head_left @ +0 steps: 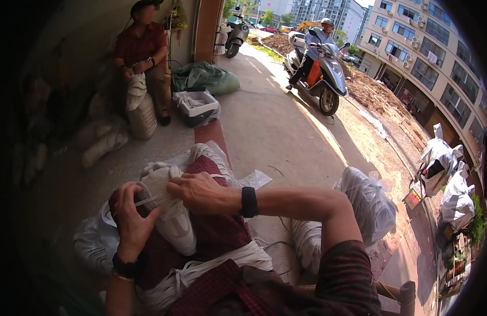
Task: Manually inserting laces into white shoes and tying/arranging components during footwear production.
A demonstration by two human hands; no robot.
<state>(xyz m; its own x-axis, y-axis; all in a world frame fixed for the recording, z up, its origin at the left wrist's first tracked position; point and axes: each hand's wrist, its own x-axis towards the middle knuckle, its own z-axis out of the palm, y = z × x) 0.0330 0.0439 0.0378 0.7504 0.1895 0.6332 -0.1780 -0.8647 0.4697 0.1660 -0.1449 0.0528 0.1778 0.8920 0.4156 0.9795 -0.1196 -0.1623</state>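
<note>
A white sneaker (175,231) rests on my lap, its toe pointing toward me. My left hand (132,218) curls around the left side of its upper. A white shoelace (145,200) stretches between the left thumb and fingers toward the eyelets. From the right, my right hand (201,193) lies across the shoe, its fingertips pinched at the lacing by the tongue; they partly hide what is between them. A bundle of white laces (217,267) lies over my lap. More white laces (207,151) hang over my knee in clear plastic.
Plastic-wrapped stacks (367,203) stand right of me, a clear bag (96,239) on the left. Ahead are a white foam box (198,105) and a green sack (206,79). A seated person (143,47) handles shoes; another sits on a scooter (322,76). White bags (456,197) stand far right.
</note>
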